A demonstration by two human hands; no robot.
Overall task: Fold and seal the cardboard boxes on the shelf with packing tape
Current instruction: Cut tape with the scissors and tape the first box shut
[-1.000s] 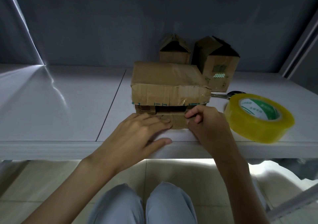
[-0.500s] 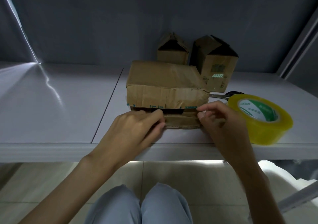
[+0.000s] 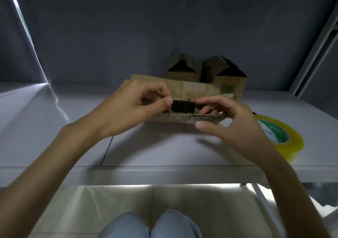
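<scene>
The flat brown cardboard box point(image 3: 184, 98) lies on the white shelf point(image 3: 54, 128). The left hand point(image 3: 128, 109) and right hand point(image 3: 228, 122) pinch its front flaps. Risk: the worn flap may tear or spring open; the yellow tape roll point(image 3: 279, 137) sits unused.

- The flat cardboard box point(image 3: 193, 91) has come up off the shelf point(image 3: 73, 128), its open end facing the camera (a second ago it lay flat).
- Left hand point(image 3: 131, 107) has risen from the lower flap point(image 3: 182, 117) to pinch at 9 o'clock of the opening.
- Right hand point(image 3: 225, 120) now grips that flap at 3 o'clock.
</scene>
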